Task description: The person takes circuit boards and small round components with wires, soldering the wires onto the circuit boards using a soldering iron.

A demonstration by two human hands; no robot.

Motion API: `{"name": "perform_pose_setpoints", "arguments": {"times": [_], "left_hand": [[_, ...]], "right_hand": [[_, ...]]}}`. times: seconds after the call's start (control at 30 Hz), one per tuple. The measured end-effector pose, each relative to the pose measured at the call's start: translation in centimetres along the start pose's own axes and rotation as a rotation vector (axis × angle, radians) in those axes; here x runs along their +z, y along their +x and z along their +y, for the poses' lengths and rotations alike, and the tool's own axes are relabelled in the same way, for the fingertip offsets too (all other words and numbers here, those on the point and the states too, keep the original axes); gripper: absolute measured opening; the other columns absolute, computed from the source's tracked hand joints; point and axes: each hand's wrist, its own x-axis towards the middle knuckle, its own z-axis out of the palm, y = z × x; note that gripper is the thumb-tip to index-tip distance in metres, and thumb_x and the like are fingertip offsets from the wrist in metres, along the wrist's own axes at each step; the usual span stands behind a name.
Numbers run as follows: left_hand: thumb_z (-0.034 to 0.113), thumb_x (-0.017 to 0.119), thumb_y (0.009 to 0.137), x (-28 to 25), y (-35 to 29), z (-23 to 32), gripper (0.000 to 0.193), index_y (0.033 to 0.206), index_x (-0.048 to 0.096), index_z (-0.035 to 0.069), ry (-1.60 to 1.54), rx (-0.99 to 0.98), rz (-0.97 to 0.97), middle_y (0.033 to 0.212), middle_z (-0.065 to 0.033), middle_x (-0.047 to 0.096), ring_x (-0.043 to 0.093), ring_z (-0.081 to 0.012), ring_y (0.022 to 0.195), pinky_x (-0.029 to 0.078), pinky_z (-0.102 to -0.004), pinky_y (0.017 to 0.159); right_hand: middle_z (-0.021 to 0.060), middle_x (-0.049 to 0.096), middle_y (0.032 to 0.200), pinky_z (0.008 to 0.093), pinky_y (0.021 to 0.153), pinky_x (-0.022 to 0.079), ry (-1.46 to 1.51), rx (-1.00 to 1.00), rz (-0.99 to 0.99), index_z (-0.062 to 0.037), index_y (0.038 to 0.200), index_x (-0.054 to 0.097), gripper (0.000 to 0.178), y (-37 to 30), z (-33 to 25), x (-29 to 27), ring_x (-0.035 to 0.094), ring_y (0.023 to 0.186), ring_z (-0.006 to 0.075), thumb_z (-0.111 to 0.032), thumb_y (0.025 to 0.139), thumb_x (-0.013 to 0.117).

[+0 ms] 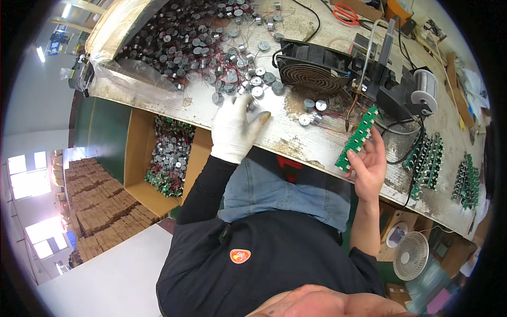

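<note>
My left hand (pixel 231 131), in a white glove with a stained thumb tip, is over the front of the bench beside the near edge of a heap of small round metal motors (pixel 198 51) with thin red wires. Its thumb stands apart from the fingers, and I see nothing gripped between them. A long, narrow green circuit board (pixel 359 136) is in my bare right hand (pixel 369 171), thumb on its face and fingers behind. The board is tilted over the front edge of the bench. Between my hands, a few loose motors (pixel 304 120) lie on the worn white bench top (pixel 280 138).
A black fan (pixel 314 71) stands behind the loose motors, beside a soldering station with a solder spool (pixel 424 89). Stacked green boards (pixel 426 161) lie at the right. Below the bench at left is a cardboard box (pixel 138 153) of motors; a white fan (pixel 411 256) is lower right.
</note>
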Motion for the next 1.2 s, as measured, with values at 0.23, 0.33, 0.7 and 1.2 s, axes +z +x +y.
{"name": "perform_pose_setpoints", "arguments": {"times": [0.23, 0.33, 0.7, 1.2], "left_hand": [[0.005, 0.072, 0.074, 0.3, -1.8, 1.1, 0.018, 0.08, 0.055, 0.003, -0.161, 0.017, -0.044, 0.068, -0.008, 0.055, 0.054, -0.0206, 0.057, 0.045, -0.0294, 0.056], [0.009, 0.071, 0.074, 0.4, -2.3, 1.3, 0.013, 0.08, 0.059, 0.005, -0.342, -0.18, 0.113, 0.075, -0.0094, 0.061, 0.059, -0.0255, 0.069, 0.048, -0.0337, 0.067], [0.016, 0.059, 0.093, -0.6, -1.5, 6.8, 0.028, 0.113, 0.059, -0.003, -1.004, -0.436, -0.342, 0.09, -0.0067, 0.067, 0.059, -0.0086, 0.077, 0.047, -0.0221, 0.068], [0.011, 0.063, 0.083, 2.3, -1.3, 10.5, 0.012, 0.086, 0.065, -0.001, -0.761, -0.13, -0.382, 0.072, -0.0068, 0.059, 0.054, -0.0127, 0.062, 0.044, -0.0268, 0.059]], "right_hand": [[0.0133, 0.056, 0.111, 0.0174, 0.046, 0.046, -0.009, -0.001, 0.001, 0.0017, 0.141, 0.024, 0.073, 0.0, 0.2, 0.0, 0.058, 0.07, 0.0082, 0.008, 0.08, 0.062], [0.0139, 0.054, 0.114, 0.0175, 0.046, 0.046, 0.006, -0.017, -0.018, 0.0012, 0.142, 0.023, 0.076, -0.1, -0.1, 0.4, 0.059, 0.07, 0.01, 0.01, 0.078, 0.063], [0.0168, 0.057, 0.104, 0.0226, 0.049, 0.051, 0.061, 0.051, -0.019, -0.0022, 0.143, 0.023, 0.076, 0.0, 0.1, -0.3, 0.064, 0.067, 0.0158, 0.012, 0.079, 0.062], [0.0169, 0.057, 0.108, 0.0219, 0.051, 0.051, 0.058, 0.14, -0.093, -0.0037, 0.141, 0.027, 0.072, -1.1, -0.2, -0.2, 0.066, 0.068, 0.0167, 0.008, 0.081, 0.064]]}}
